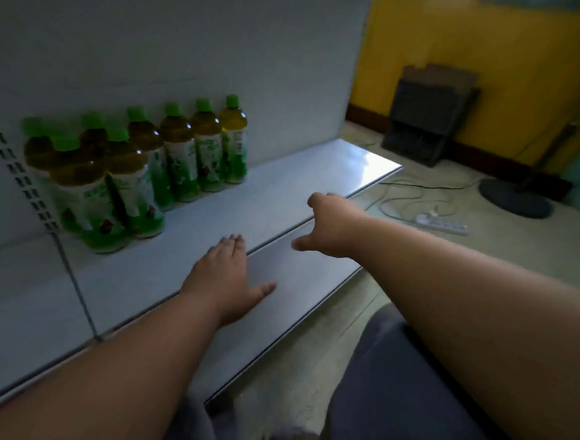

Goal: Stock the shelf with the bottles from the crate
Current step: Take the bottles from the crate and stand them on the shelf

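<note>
Yellow wall (pixel 498 62) and bare floor are framing a white shelf (pixel 301 179), where we are keeping the bottles (pixel 141 168) packed at the back left so the front stays free. Our left hand (pixel 224 284) is resting flat and our right hand (pixel 332 226) is hovering loosely spread, each grip holding nothing. We are seeing no crate; a power strip (pixel 442 225), fan base (pixel 515 197) and dark box (pixel 426 119) are lying beyond.

Both bare arms are stretched forward; the left hand (pixel 224 278) is held flat with straight fingers, the right hand (pixel 332 228) loosely curled, nothing gripped.
</note>
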Demonstrator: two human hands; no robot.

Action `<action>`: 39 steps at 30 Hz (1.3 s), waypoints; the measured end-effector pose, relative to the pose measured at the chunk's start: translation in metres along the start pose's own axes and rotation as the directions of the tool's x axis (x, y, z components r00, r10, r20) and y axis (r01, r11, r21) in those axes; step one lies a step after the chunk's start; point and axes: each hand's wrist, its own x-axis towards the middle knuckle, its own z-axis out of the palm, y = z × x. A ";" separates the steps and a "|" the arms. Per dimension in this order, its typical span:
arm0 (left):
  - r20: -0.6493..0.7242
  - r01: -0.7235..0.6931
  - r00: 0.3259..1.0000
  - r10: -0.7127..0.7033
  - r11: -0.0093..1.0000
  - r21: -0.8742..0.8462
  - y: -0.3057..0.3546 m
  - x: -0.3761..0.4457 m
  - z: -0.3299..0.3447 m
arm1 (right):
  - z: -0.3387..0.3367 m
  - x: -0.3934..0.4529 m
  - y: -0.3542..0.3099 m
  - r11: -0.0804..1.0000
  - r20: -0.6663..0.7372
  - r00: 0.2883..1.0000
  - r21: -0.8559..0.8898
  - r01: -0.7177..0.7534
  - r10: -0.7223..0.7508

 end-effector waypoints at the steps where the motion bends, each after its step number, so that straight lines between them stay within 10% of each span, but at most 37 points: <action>1: 0.012 -0.044 0.999 0.044 0.999 -0.012 0.015 0.000 -0.001 | -0.010 -0.004 0.010 0.999 0.016 1.000 -0.036 -0.025 0.026; 14: 0.184 -0.313 0.930 0.319 0.948 -0.062 0.140 0.008 0.082 | 0.075 -0.064 0.173 0.912 0.124 0.907 0.037 -0.409 0.402; 29: 0.358 -0.535 0.806 0.472 0.839 0.097 0.237 0.066 0.272 | 0.320 -0.088 0.349 0.368 0.441 0.436 0.234 -0.900 0.785; 39: 0.357 -0.557 0.799 0.484 0.819 0.135 0.236 0.076 0.287 | 0.387 -0.071 0.399 0.308 0.542 0.335 0.143 -0.940 0.770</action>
